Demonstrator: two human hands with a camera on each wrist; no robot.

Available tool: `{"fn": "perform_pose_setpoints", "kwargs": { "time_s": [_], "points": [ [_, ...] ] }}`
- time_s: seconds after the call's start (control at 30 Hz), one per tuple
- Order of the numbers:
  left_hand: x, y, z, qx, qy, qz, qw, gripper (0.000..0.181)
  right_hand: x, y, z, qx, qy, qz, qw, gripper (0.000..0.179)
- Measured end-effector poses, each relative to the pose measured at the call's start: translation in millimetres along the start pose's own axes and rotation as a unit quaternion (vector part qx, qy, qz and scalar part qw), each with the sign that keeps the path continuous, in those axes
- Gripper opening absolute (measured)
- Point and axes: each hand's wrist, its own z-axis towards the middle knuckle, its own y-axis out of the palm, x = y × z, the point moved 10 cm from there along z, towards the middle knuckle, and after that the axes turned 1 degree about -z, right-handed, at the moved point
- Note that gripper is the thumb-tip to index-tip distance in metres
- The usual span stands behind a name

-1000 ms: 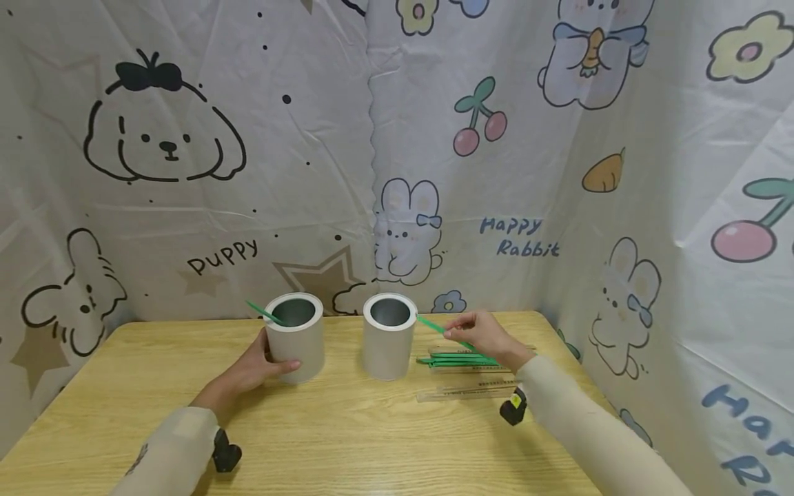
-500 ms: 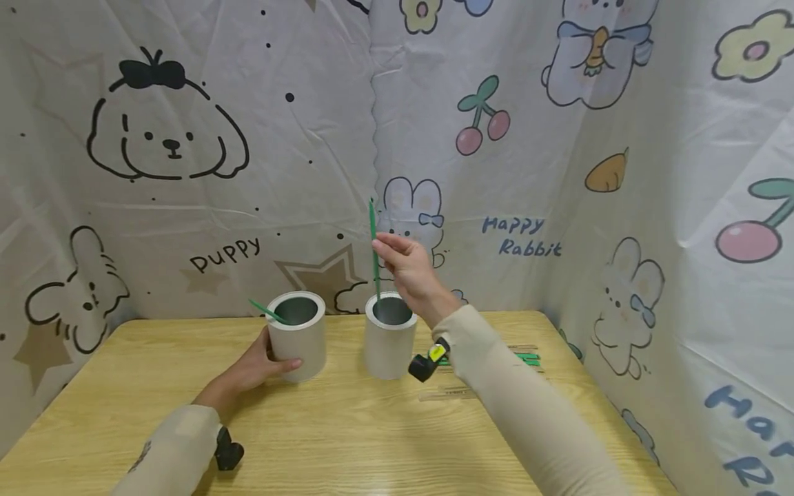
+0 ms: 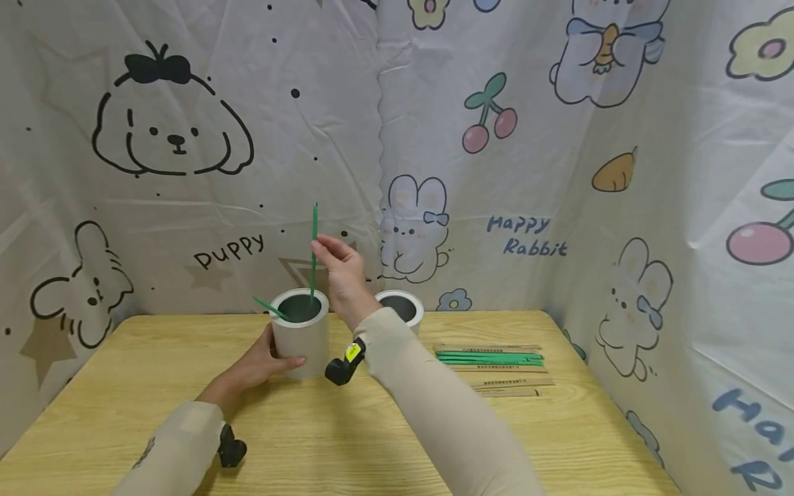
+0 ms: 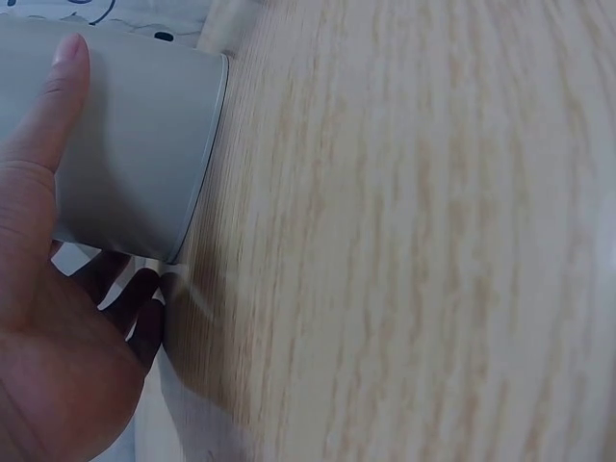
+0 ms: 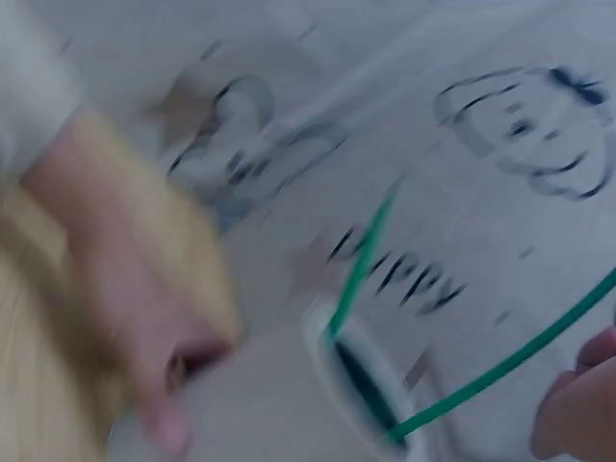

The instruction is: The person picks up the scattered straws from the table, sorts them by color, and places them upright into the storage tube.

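Observation:
My left hand (image 3: 253, 362) grips the left white canister (image 3: 304, 348) on its left side, thumb across the front. In the left wrist view the thumb lies along the canister wall (image 4: 144, 144) and the other fingers go behind it. Between its fingertips my right hand (image 3: 346, 272) pinches a green straw (image 3: 314, 224), upright, its lower end inside that canister's mouth. A second green straw (image 3: 267, 304) leans out over the rim to the left. Behind my right wrist a second white canister (image 3: 418, 311) is partly hidden. The right wrist view shows both straws blurred at the mouth.
To the right on the wooden table (image 3: 595, 427) lie several green straws (image 3: 484, 359) among paper-wrapped straws (image 3: 515, 383). A printed curtain (image 3: 347, 138) hangs close behind the table's back edge and along the right side.
My right hand has lifted the green straw from the pile, carried it left past the right canister, and brought it upright over the left one. My left hand has kept its grip.

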Motion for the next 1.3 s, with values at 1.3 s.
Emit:
{"fn": "perform_pose_setpoints", "kwargs": {
  "time_s": [1.3],
  "points": [
    [-2.0,-1.5,-1.1,0.003,0.011,0.019,0.9998,0.099,12.3,-322.1,-40.6,-0.129,0.089,-0.539,0.8276,0.033]
  ]
}}
